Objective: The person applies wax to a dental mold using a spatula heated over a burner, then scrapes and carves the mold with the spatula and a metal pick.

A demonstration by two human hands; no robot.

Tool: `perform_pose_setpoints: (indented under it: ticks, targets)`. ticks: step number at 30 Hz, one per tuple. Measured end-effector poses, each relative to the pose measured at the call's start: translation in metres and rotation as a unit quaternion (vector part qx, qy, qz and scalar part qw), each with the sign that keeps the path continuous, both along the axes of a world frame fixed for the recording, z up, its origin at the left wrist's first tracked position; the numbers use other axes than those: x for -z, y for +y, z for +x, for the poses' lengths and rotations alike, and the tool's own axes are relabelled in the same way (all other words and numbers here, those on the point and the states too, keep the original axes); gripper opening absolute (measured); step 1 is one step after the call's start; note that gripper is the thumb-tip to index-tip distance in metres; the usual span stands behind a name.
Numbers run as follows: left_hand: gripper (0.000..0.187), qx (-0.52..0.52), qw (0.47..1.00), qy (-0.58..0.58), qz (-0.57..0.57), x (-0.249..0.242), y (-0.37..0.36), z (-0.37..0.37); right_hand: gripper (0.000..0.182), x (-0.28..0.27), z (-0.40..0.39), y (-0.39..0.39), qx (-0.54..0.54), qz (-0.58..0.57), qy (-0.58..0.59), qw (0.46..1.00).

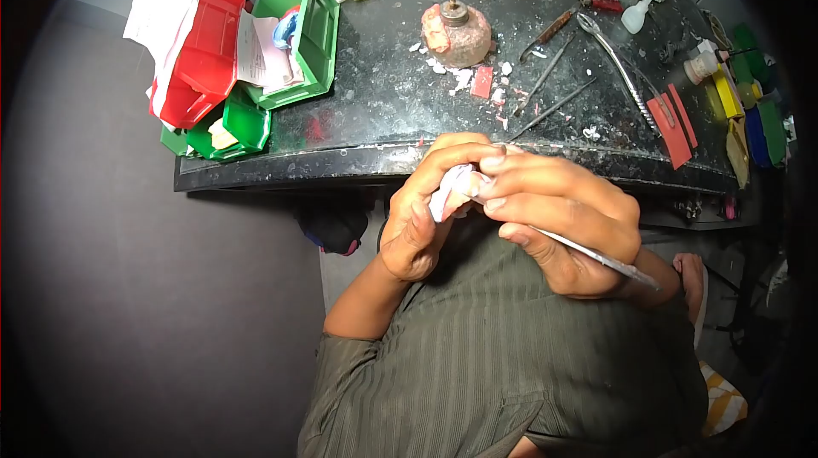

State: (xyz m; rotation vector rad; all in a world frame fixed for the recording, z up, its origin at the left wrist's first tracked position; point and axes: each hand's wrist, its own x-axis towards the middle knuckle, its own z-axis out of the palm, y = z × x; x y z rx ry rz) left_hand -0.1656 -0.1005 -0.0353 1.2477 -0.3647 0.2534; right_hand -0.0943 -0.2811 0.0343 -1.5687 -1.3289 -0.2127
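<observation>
Close to my body, just off the bench edge, my left hand (416, 219) is closed around a small white and pink dental cast (452, 191). Its fingers curl over the back, hiding much of the piece. My right hand (569, 202) grips a slim metal carving tool (596, 257) like a pen, its handle slanting down to the right. Fingertips of that hand rest at the cast's right side, where the tool's working tip is hidden or too small to make out.
A dark bench (358, 130) carries a spirit lamp (458, 32), pink wax sheets (670, 130), a brown-handled knife (548, 34), thin metal tools and white scraps. Red (198, 57) and green (319, 49) bins stand at the left. Another person's hand (690, 279) shows at the right.
</observation>
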Motion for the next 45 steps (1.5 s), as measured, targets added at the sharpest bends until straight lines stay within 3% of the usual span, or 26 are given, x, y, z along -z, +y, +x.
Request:
perform_pose_setpoints:
  ticks: [11,20,23,30,35,41,45]
  targets:
    - [0.085,-0.019,0.999,0.000,0.043,0.003,0.003,0.000,0.016,0.006,-0.006,0.009,0.005,-0.002,0.003,1.000]
    - [0.085,-0.033,0.998,-0.022,0.049,0.001,0.002,0.002,0.010,0.004,-0.011,0.008,0.005,-0.002,0.105,0.994]
    - [0.085,-0.044,0.996,-0.026,0.074,0.001,0.003,0.003,0.011,0.002,-0.009,0.011,-0.005,0.019,0.056,0.998]
    - [0.085,-0.056,0.996,-0.018,0.070,0.003,0.003,0.002,0.013,0.005,-0.010,0.012,0.035,0.023,0.071,0.997]
    - [0.086,-0.070,0.993,-0.024,0.088,0.006,0.005,0.001,0.015,0.002,-0.010,0.009,0.006,-0.001,0.040,0.999]
    - [0.082,-0.094,0.985,-0.056,0.130,0.006,0.009,0.003,0.014,0.003,-0.009,0.011,0.034,0.001,0.103,0.994]
    - [0.080,-0.096,0.985,-0.046,0.138,0.003,0.010,0.003,0.014,0.002,-0.009,0.010,0.004,-0.007,0.065,0.998]
